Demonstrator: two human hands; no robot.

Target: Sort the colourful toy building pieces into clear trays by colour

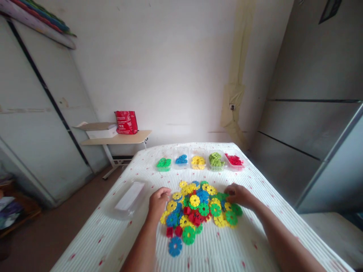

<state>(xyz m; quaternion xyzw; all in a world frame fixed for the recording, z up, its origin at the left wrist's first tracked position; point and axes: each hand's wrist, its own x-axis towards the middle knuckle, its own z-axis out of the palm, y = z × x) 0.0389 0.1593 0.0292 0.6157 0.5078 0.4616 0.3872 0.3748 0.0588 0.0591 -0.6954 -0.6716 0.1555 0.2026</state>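
A loose pile of plastic pieces (203, 209) lies in the middle of the table (227, 253), mixing notched discs in yellow, blue and green with small red cubes (169, 231). The pieces overlap so thickly that many lower ones are partly or wholly hidden. A blue disc (175, 246) lies at the near edge of the pile.

The left hand (158, 202) is at the pile's left edge, its fingers curled and drawn together; whether they grip a piece cannot be told. The right hand (239, 195) is at the right edge with bent fingers down by the green discs; its fingertips are hard to make out, so its grip cannot be told either. Both forearms are cut off by the near edge of the view.

Left of the left hand lies a clear tray (124, 217) with a white rectangle (130, 195) showing in it; its see-through outline is faint. Across the far side stand five clear containers (163, 169), holding, left to right, green, blue, yellow, lime-green and red pieces, too small to count.

Beyond, at far left, a side table bears a red bag (126, 122) and a white box (102, 132).
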